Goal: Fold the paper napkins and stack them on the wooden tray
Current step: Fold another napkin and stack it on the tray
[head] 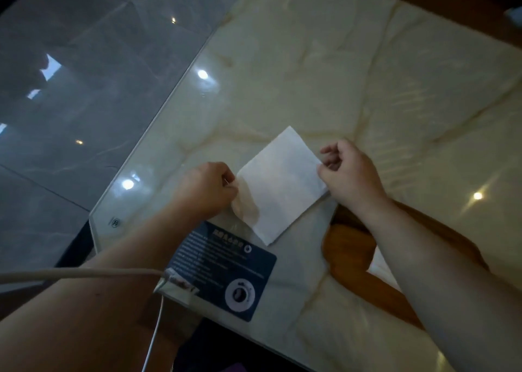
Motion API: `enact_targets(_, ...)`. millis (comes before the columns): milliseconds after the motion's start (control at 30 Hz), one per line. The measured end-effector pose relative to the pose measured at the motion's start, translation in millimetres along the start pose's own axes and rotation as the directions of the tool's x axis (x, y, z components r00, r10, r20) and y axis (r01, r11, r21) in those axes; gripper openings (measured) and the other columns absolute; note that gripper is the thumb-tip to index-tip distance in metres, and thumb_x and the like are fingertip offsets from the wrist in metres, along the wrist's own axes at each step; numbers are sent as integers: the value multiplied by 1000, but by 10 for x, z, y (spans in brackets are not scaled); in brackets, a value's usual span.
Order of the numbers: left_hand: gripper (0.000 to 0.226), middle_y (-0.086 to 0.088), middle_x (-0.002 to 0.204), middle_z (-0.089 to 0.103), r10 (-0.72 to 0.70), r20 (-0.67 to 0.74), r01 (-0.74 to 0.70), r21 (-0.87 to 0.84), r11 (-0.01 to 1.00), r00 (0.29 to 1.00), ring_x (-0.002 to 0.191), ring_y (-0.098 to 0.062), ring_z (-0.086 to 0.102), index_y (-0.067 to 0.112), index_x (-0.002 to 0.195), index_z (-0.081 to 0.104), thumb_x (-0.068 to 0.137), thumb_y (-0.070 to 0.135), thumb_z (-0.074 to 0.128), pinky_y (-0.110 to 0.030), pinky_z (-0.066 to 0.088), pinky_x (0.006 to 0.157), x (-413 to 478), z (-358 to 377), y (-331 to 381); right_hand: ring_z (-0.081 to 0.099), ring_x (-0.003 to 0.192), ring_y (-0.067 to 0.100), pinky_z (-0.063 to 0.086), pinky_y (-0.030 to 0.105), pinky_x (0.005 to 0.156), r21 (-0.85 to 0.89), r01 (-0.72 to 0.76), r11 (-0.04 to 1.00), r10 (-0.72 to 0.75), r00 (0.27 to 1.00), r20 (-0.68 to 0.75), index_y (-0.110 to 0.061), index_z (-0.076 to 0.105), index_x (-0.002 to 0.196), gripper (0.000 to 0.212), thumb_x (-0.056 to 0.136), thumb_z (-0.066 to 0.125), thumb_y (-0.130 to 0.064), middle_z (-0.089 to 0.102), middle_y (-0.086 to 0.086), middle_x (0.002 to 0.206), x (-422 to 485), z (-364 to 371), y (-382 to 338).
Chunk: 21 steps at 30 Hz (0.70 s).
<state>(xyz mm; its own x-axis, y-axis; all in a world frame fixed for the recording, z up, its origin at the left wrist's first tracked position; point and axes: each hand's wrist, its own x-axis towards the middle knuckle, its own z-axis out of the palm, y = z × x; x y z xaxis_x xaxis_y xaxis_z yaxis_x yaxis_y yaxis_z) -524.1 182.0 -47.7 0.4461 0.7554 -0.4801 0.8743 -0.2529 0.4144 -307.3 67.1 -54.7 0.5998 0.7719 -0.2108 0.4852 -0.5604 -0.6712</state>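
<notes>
Head view: left hand [209, 186] and right hand [348, 171] each pinch opposite edges of a white paper napkin [278, 185] over the marble bench [367, 75], wooden tray [347, 254] just beside.

A white paper napkin [279, 185] is seen as a roughly square sheet, turned diamond-wise so that one corner points away and another points toward the viewer. It is held at its left and right corners and lies over the glossy surface; whether it rests flat or is lifted slightly cannot be told. Its left part appears thin and translucent, while the rest looks opaque. The wooden tray [350, 255] is found just beside the napkin's near right edge, orange-brown with a rounded rim, largely covered from view. Something white [381, 267] is seen lying in it, partly hidden.
</notes>
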Motion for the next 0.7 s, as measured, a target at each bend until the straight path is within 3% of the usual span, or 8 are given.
enact_targets(67,5,7,74,58,22,21,-23,17,1000,1000,72,-18,58,23,79,60,81,27,60,-31,48,65,-75,77,44,60,74,16,47,28,72,-17,26,1000,-26,1000,-3,-19,60,94,20,76,65,-14,59,-9,75,164,-42,-21)
enact_targets(133,14,7,68,56,36,46,-38,49,998,998,68,-19,57,23,70,55,81,32,58,-33,51,64,-144,163,90,59,75,16,45,27,71,-31,67,997,-67,998,13,-19,60,93,19,76,64,-12,60,-8,76,297,-63,-57)
enact_targets(267,25,4,69,60,26,191,-53,142,988,981,65,-16,60,24,71,59,83,45,56,-40,57,69,-200,258,174,59,74,15,43,24,69,-27,126,992,-124,990,64,-18,62,91,19,75,62,-9,63,-3,80,458,-77,-146)
enact_targets(333,28,5,73,62,6,209,-51,212,976,978,68,-15,60,26,77,62,83,52,55,-38,57,71,-173,224,208,59,74,14,46,25,71,-11,152,988,-150,982,114,-18,64,90,18,75,62,-8,64,-2,81,458,-82,-170)
enact_targets(433,28,2,91,63,48,57,-61,245,968,997,76,-17,57,24,93,59,84,50,57,-34,51,71,-62,74,254,59,73,11,47,24,73,23,208,978,-209,963,172,-17,65,89,16,77,64,-8,63,-7,78,380,-95,-178)
enact_targets(567,64,-7,133,47,340,-160,-306,201,931,927,121,-26,45,19,133,39,80,36,69,-41,43,96,126,-86,385,58,70,2,45,13,70,68,261,963,-270,941,205,-20,65,90,16,79,67,-9,61,-14,76,253,-141,-179)
enact_targets(633,83,-9,144,40,423,-138,-381,254,889,895,132,-28,36,19,144,25,77,35,72,-42,35,106,227,-103,452,60,74,3,46,13,73,118,263,958,-283,935,214,-19,64,100,22,80,68,-10,63,-11,80,188,-162,-179)
enact_targets(700,77,-8,141,46,468,-89,-423,304,854,879,130,-28,39,21,144,28,80,35,70,-43,35,105,297,-83,479,62,78,7,49,15,76,153,263,953,-291,933,211,-19,63,107,29,80,69,-11,65,-8,83,121,-180,-169)
